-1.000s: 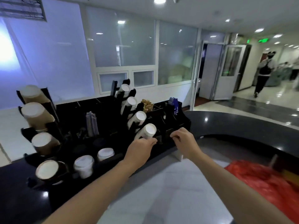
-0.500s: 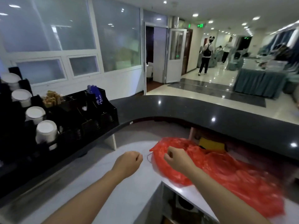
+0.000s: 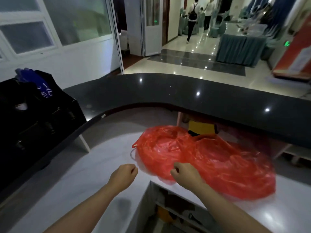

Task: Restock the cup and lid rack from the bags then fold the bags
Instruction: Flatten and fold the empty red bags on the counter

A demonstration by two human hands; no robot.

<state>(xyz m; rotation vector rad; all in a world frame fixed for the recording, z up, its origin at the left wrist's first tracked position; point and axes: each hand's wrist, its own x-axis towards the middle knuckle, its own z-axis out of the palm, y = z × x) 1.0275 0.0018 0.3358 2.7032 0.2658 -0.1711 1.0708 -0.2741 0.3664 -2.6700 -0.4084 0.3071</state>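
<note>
A crumpled red plastic bag (image 3: 210, 158) lies on the white lower counter (image 3: 101, 165), with a thin clear film (image 3: 134, 155) showing at its left edge. My right hand (image 3: 185, 173) is at the bag's near edge, fingers curled and pinching the red plastic. My left hand (image 3: 124, 174) is a fist just left of the bag, beside the clear film, with nothing visibly in it. Only the right end of the black cup and lid rack (image 3: 42, 111) shows at far left; the cups are out of view.
A curved dark raised countertop (image 3: 168, 91) runs behind the white counter. A yellow item (image 3: 200, 127) sits under it behind the bag. Open shelves (image 3: 168, 207) lie below the counter edge. People walk in the hallway beyond, near a draped table (image 3: 240, 47).
My view swung right, away from the rack toward the red bag. Both hands left the rack's cups and dropped to the bag's near left edge.
</note>
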